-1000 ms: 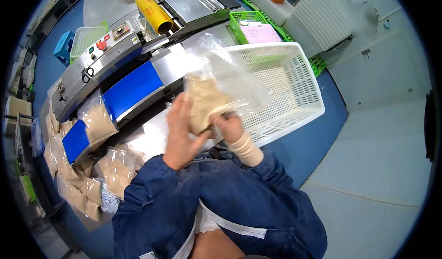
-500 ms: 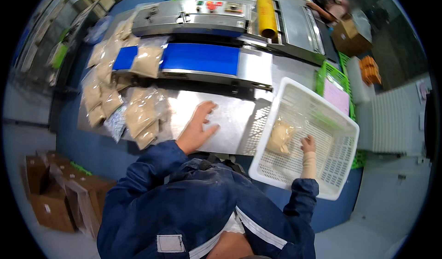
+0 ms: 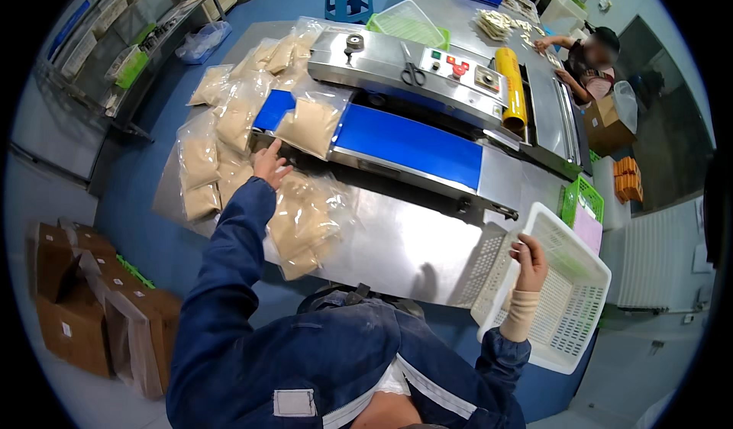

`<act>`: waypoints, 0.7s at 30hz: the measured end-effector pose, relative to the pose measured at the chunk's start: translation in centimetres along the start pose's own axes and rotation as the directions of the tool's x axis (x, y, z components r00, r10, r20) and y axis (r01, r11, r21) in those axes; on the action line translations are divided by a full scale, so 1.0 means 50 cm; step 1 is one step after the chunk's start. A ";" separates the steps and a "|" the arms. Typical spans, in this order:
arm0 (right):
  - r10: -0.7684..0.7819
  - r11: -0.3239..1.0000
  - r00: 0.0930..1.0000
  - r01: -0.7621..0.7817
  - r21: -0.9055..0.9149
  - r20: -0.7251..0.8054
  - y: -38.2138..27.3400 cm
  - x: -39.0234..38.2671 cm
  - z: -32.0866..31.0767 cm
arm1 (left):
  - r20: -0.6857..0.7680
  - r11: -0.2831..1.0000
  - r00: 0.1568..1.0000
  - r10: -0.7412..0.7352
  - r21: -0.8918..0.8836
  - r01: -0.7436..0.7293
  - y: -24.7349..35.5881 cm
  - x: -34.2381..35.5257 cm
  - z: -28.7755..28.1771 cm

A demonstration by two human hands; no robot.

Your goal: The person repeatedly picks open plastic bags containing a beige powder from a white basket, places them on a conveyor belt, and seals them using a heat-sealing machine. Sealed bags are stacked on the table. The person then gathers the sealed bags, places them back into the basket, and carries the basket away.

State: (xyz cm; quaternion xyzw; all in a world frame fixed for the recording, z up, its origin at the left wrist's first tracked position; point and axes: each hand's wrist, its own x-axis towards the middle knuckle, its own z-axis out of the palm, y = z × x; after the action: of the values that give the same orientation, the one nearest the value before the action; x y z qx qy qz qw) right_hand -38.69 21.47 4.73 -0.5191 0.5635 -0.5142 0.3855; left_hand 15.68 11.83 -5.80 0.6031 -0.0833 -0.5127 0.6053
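Note:
My left hand point(image 3: 271, 163) reaches to the near edge of the sealing machine's blue belt point(image 3: 408, 140), its fingers apart and nothing in them. Just beyond the fingertips, a clear bag of tan contents point(image 3: 309, 121) lies across the belt. More filled bags point(image 3: 304, 219) lie beside this hand on the metal table. My right hand point(image 3: 530, 262) is at the left rim of a white perforated basket point(image 3: 599, 307), fingers loosely curled, with no object showing in them. Whether it touches the rim I cannot tell. The hand and forearm hide part of the basket's inside.
Scissors point(image 3: 413, 68) lie on the steel sealing machine point(image 3: 382, 62). Behind it stands a yellow roll point(image 3: 511, 89). A co-worker point(image 3: 588, 66) sits at the far right of the table. Green crates point(image 3: 584, 200) stand beyond the basket. Cardboard boxes point(image 3: 76, 337) are on the floor at left.
My left hand has moved left and forward to the bag on the belt. My right hand has risen from inside the basket to its left rim. The view has turned left.

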 end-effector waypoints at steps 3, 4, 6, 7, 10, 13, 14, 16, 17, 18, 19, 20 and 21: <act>0.027 1.000 0.998 -0.027 -0.009 0.052 -0.024 -0.007 0.125 | 0.060 0.982 0.993 -0.101 -0.154 0.109 0.006 0.065 -0.004; 0.035 0.999 0.997 -0.034 -0.020 0.069 -0.023 -0.008 0.153 | 0.063 0.975 0.990 -0.125 -0.176 0.134 0.009 0.082 -0.004; 0.052 0.998 0.994 -0.049 -0.029 0.099 -0.022 -0.012 0.196 | 0.067 0.959 0.982 -0.175 -0.214 0.185 0.016 0.104 -0.008; 0.062 0.998 0.993 -0.059 -0.033 0.104 -0.021 -0.014 0.213 | 0.064 0.951 0.977 -0.203 -0.223 0.213 0.013 0.125 -0.018; 0.085 0.996 0.989 -0.083 -0.029 0.124 -0.014 -0.016 0.250 | 0.134 0.944 0.968 -0.213 -0.225 0.239 0.016 0.172 -0.037; 0.104 0.994 0.986 -0.097 -0.053 0.133 -0.017 -0.019 0.273 | 0.001 0.929 0.964 -0.264 -0.268 0.255 0.030 0.186 -0.017; 0.105 0.993 0.986 -0.097 -0.067 0.132 -0.018 -0.019 0.279 | 0.013 0.922 0.965 -0.262 -0.294 0.254 0.034 0.191 -0.015; 0.108 0.991 0.986 -0.097 -0.096 0.128 -0.017 -0.017 0.287 | 0.035 0.904 0.966 -0.257 -0.345 0.253 0.041 0.199 -0.010; 0.112 0.992 0.985 -0.102 -0.080 0.130 -0.014 -0.017 0.293 | 0.051 0.908 0.970 -0.239 -0.343 0.242 0.040 0.219 -0.022; 0.116 0.992 0.984 -0.108 -0.064 0.138 -0.011 -0.016 0.299 | 0.061 0.911 0.974 -0.220 -0.343 0.227 0.039 0.245 -0.045; 0.120 0.992 0.982 -0.114 -0.048 0.147 -0.009 -0.014 0.305 | 0.070 0.914 0.977 -0.200 -0.345 0.212 0.036 0.267 -0.071; 0.131 0.991 0.979 -0.123 -0.057 0.155 -0.009 -0.015 0.307 | 0.031 0.939 0.976 -0.214 -0.268 0.214 0.042 0.266 -0.072; 0.142 0.989 0.976 -0.132 -0.067 0.165 -0.009 -0.015 0.310 | -0.010 0.958 0.975 -0.222 -0.190 0.216 0.048 0.265 -0.075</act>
State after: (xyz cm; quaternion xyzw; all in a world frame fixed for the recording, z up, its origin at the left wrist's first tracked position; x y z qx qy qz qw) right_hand -23.49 19.44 2.42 -0.5312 0.5773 -0.4246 0.4520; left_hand 25.73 4.07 -11.65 0.5568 0.0422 -0.5728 0.6001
